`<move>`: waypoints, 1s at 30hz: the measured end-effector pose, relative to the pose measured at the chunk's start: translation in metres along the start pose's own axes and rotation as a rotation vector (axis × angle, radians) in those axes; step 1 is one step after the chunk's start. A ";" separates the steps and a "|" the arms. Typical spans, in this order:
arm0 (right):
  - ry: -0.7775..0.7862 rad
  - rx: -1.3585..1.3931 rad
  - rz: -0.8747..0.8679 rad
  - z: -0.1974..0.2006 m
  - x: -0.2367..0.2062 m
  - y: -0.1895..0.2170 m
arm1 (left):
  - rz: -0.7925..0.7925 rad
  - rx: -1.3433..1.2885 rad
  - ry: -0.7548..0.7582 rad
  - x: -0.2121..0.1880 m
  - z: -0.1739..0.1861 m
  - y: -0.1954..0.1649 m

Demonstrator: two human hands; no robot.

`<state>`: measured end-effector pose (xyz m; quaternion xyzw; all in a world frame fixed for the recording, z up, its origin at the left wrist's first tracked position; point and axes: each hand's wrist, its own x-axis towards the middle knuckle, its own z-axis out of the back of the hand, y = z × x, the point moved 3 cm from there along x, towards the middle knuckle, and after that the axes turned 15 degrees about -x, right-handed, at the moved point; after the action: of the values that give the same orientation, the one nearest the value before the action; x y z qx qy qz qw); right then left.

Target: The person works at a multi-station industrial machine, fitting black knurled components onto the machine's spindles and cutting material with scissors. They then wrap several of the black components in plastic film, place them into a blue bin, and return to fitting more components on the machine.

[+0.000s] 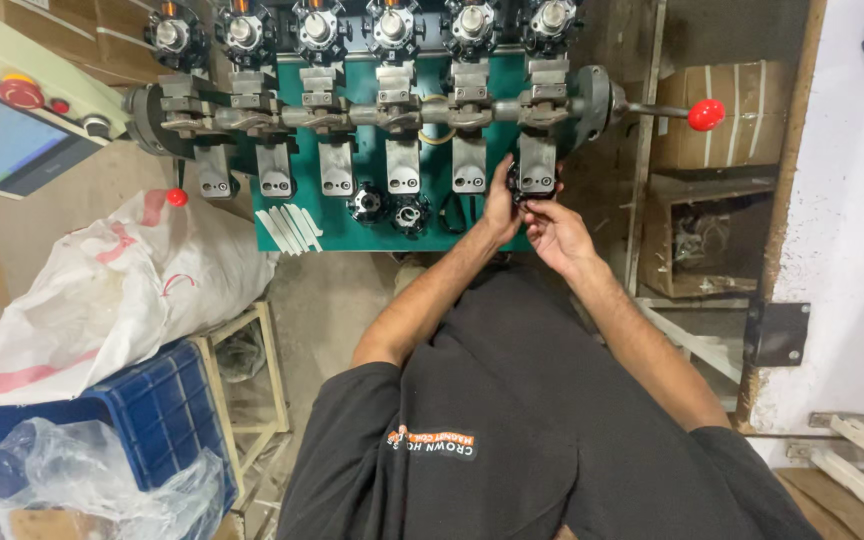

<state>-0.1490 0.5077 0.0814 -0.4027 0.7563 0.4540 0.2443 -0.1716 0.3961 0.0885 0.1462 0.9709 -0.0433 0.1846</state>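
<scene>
Both hands are up at the far right station of a green multi-head winding machine (432,215); the left hand (500,205) sits on the left side of a small dark round part (530,187), fingers curled around it, thumb side toward the metal block above; the right hand (555,232) comes in from below right, fingertips pinched together right at the lower edge of that same part, though I can't tell whether there's a wire or something tiny between them; the two hands are basically touching each other around it.

The part itself hangs just under the rightmost grey clamp block (537,160), well covered by fingers, so its shape is hard to read; two similar black round parts (389,208) lie loose on the green plate near the middle, and a fan of white strips (290,228) lies at the plate's left end.

A lever with a red ball knob (706,115) sticks out to the right of the machine; a control box with a screen (7,140) sits far left; below it a white sack (122,290) rests on a blue crate (157,410); cardboard boxes (717,125) stand on the right.
</scene>
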 end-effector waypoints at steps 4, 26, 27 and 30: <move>0.024 0.098 -0.105 0.002 0.000 -0.006 | 0.032 0.135 0.022 -0.001 -0.011 -0.007; 0.362 -0.060 -0.348 -0.083 0.018 -0.065 | -0.484 1.038 -0.211 -0.102 0.044 -0.119; 0.420 0.030 -0.324 -0.088 0.017 -0.061 | -0.451 0.770 -0.195 -0.097 0.046 -0.113; 0.283 0.087 -0.268 -0.090 0.016 -0.052 | -0.401 0.160 -0.142 -0.083 0.046 -0.095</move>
<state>-0.1152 0.4086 0.0866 -0.5487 0.7417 0.3230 0.2109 -0.1107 0.2775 0.0795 -0.0387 0.9585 -0.1664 0.2281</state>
